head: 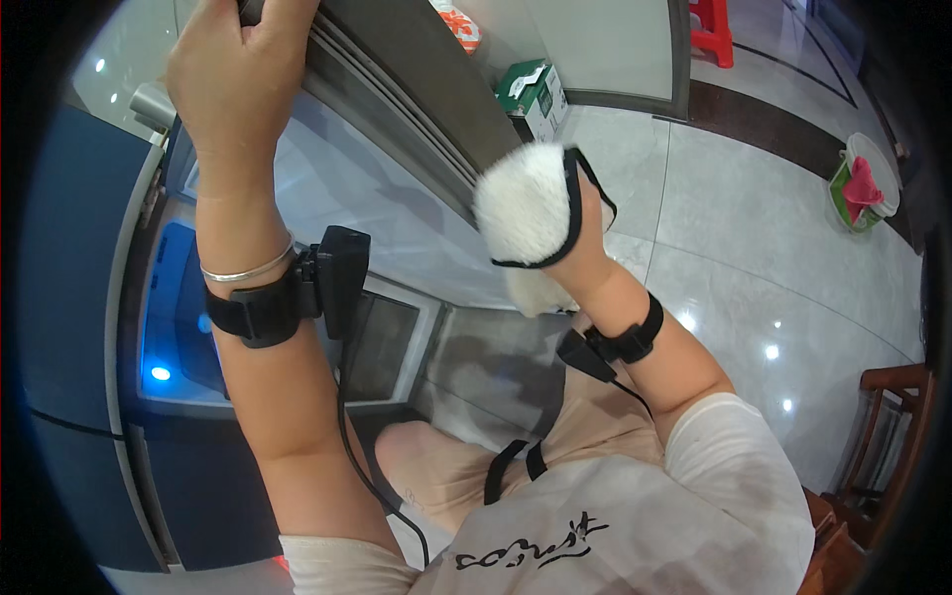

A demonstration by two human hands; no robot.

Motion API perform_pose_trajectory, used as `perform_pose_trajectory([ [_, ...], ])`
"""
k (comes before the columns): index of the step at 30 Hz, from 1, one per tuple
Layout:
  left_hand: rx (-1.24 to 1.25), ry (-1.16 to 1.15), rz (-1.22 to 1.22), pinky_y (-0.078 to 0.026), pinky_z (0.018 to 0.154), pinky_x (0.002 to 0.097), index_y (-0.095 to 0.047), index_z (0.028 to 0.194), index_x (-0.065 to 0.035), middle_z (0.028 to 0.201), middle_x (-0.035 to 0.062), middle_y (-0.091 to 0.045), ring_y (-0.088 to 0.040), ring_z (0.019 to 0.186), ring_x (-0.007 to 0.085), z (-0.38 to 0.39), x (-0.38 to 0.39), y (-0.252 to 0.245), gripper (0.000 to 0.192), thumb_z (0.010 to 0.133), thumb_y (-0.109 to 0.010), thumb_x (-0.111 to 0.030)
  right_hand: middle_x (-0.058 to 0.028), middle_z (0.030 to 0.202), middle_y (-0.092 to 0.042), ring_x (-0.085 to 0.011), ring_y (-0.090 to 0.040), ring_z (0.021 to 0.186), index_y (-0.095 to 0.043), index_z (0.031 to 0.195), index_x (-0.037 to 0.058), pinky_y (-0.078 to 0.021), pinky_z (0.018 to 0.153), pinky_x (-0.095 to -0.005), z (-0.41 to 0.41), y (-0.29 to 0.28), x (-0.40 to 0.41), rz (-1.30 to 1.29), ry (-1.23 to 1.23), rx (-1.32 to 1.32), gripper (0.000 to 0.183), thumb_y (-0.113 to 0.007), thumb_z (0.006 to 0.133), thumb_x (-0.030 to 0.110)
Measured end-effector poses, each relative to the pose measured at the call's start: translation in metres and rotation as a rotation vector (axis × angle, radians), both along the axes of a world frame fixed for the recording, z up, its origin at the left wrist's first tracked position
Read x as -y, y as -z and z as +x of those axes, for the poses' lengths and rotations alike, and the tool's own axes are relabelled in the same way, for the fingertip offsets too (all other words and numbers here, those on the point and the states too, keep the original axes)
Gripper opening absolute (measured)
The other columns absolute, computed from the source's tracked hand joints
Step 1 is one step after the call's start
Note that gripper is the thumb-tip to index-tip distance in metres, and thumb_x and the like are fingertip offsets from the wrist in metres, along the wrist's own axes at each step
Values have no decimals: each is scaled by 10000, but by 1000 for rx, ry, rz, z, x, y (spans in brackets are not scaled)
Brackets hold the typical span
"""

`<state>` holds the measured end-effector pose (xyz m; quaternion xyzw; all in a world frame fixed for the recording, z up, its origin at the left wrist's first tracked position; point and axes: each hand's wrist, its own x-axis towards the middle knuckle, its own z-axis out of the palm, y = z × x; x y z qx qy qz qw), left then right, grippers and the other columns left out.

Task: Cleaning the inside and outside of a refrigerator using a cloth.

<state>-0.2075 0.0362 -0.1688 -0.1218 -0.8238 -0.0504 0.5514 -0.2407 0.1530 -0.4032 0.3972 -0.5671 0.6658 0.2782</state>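
At the top left my left hand [234,89] grips the edge of a dark-framed glass door panel [387,197]; its fingertips are cut off by the picture's edge. A white plush cleaning mitt [524,204] with black trim covers my right hand [591,234], whose fingers are hidden inside it. The mitt lies against or very close to the door's dark frame [416,82]; contact is hard to tell. Below it shows another white fluffy shape [535,290], perhaps part of the mitt or its reflection. Both wrists carry black straps with small devices.
A dark blue cabinet [78,245] with a blue-lit recess [175,320] stands left. Beyond the door sit a green-and-white carton [535,97] and a red stool [714,33]. At right are a bucket [840,197] with a pink cloth [863,190] and wooden furniture [889,439].
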Motion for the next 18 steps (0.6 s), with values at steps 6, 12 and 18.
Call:
perform_pose_trajectory([
  [6, -79, -107, -83, -391, 553, 263, -587, 864, 41, 635, 77, -540, -489, 604, 116, 13, -37, 7, 320, 828, -580, -278, -111, 938, -631, -212, -626, 848, -549, 1021, 7, -507, 746, -312, 5, 40, -4, 63, 3, 44, 325, -683, 730, 61],
  [12, -46, 2, -5, -399, 567, 263, -593, 877, 40, 651, 77, -549, -505, 622, 121, 6, -10, 4, 323, 827, -580, -279, -104, 905, -642, -202, -630, 812, -564, 988, 3, -504, 728, -303, -3, -24, 4, -55, -14, -73, 357, -725, 673, 50],
  [18, -22, -32, 28, -398, 566, 260, -595, 878, 40, 645, 71, -549, -497, 616, 120, 4, -8, 2, 324, 828, -579, -280, -104, 926, -628, -213, -620, 848, -568, 990, 9, -503, 748, -318, 11, 37, -6, 66, -48, 148, 290, -676, 723, 53],
])
